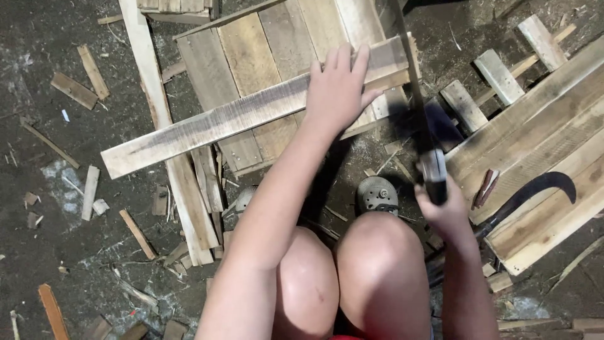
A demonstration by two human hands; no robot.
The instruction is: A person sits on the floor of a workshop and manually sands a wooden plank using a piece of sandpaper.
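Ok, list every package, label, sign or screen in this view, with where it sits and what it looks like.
None in view: no package, label, sign or screen.
What shows is bare wood and tools: the left hand pressing on a long grey plank, the right hand gripping a saw, a dark curved sickle lying on a pallet, and wood scraps on the dirt floor.

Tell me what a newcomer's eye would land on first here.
The left hand lies flat on a long grey plank set slantwise across a pallet at centre. To its right, the right hand grips a blurred saw at the plank's end. A curved sickle lies on boards at far right.
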